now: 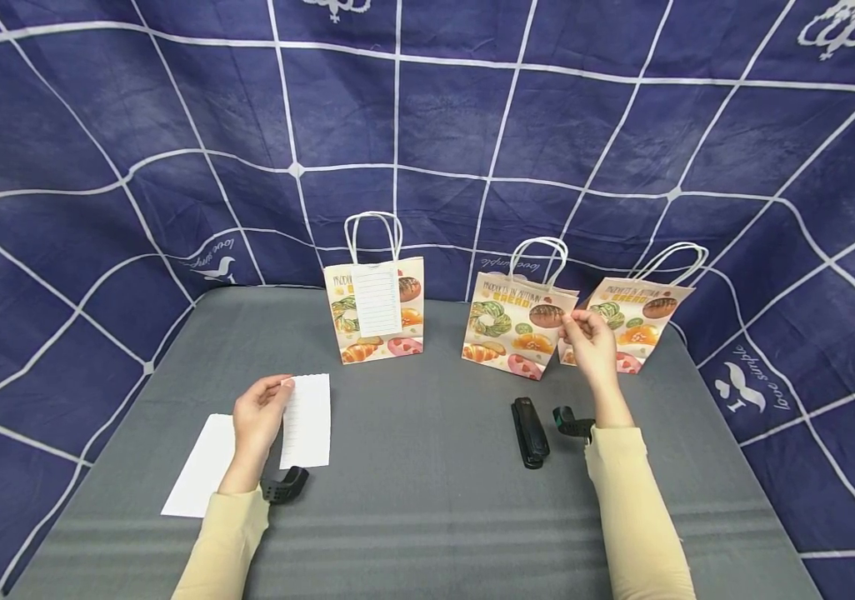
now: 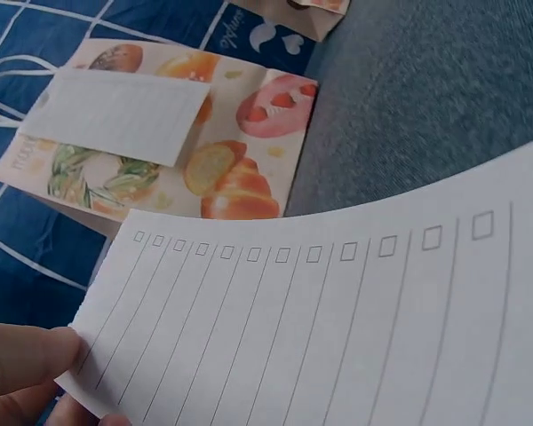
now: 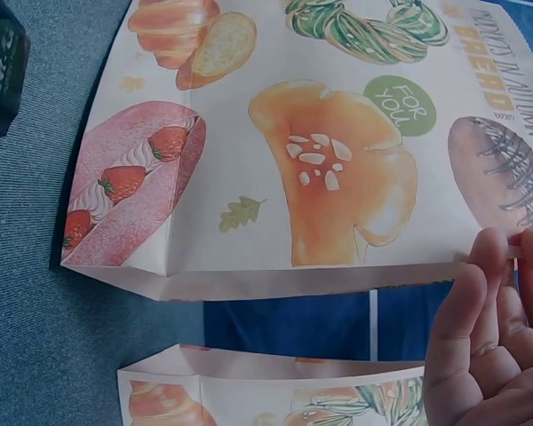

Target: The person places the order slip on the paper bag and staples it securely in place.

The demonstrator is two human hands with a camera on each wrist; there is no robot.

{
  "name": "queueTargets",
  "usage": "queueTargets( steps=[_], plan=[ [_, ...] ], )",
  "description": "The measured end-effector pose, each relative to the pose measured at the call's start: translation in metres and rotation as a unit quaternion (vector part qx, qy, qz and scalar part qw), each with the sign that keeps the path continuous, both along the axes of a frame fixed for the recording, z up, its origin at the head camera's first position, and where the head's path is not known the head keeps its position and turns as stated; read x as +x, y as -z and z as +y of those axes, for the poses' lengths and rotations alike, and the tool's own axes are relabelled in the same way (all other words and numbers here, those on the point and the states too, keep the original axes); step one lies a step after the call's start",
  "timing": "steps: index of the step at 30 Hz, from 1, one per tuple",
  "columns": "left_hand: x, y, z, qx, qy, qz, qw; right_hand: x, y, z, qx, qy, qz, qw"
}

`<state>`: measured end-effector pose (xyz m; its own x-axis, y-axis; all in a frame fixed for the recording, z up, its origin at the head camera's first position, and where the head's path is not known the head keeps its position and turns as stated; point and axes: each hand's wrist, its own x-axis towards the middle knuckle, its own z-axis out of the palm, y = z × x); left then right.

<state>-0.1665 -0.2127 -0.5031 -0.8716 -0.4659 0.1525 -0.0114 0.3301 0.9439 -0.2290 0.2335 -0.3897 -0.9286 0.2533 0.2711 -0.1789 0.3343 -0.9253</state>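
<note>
My left hand (image 1: 257,421) pinches a lined paper slip (image 1: 309,425) by its upper left corner; a row of small checkboxes shows on the slip (image 2: 275,311) in the left wrist view. The fingertips of my right hand (image 1: 594,343) pinch the right side edge of the middle paper bag (image 1: 498,337), near its top. This bag (image 3: 222,177) stands upright, printed with breads, and has white twisted handles. To its left stands a matching bag (image 1: 347,329) with a lined slip (image 1: 378,302) on its front. A third such bag (image 1: 633,333) stands behind my right hand.
A black stapler (image 1: 530,433) lies on the grey table (image 1: 427,508) in front of the middle bag. White paper (image 1: 206,467) lies left of my left hand, partly behind it. Blue cloth (image 1: 427,117) with white lines hangs behind and beside the table.
</note>
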Motion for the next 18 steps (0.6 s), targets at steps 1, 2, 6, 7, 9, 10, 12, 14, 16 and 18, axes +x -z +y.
queueTargets(
  steps=[1, 2, 6, 7, 9, 10, 12, 14, 16, 18],
  plan=[
    [0.0, -0.002, 0.001, 0.004, 0.003, 0.001, 1.0, 0.0, 0.0, 0.0, -0.002, -0.001, -0.001, 1.0],
    [0.0, -0.003, 0.002, 0.008, 0.005, 0.002, 1.0, 0.001, 0.0, 0.0, -0.002, -0.002, -0.001, 1.0],
    [0.002, -0.012, 0.006, 0.026, 0.022, 0.008, 0.9994, 0.003, -0.001, -0.002, -0.005, -0.007, 0.001, 1.0],
    [0.002, -0.014, 0.007, 0.032, 0.025, 0.011, 0.9991, 0.004, -0.002, -0.003, -0.005, -0.009, 0.002, 1.0],
    [0.003, -0.018, 0.009, 0.036, 0.031, 0.018, 0.9987, 0.005, -0.002, -0.003, -0.005, -0.012, 0.003, 0.9999],
    [0.004, -0.019, 0.011, 0.036, 0.035, 0.024, 0.9985, 0.006, -0.002, -0.004, -0.005, -0.013, 0.003, 0.9999],
    [0.003, -0.018, 0.012, 0.05, 0.049, 0.049, 0.9963, 0.007, -0.003, -0.005, -0.008, -0.015, 0.001, 0.9999],
    [0.002, -0.018, 0.014, 0.066, 0.066, 0.076, 0.9928, 0.009, -0.003, -0.006, -0.015, -0.017, -0.001, 0.9997],
    [0.002, -0.022, 0.019, 0.068, 0.077, 0.09, 0.9906, 0.011, -0.004, -0.008, -0.023, -0.018, -0.004, 0.9996],
    [0.003, -0.028, 0.023, 0.069, 0.087, 0.099, 0.9889, 0.013, -0.005, -0.009, -0.03, -0.022, -0.004, 0.9993]
  ],
)
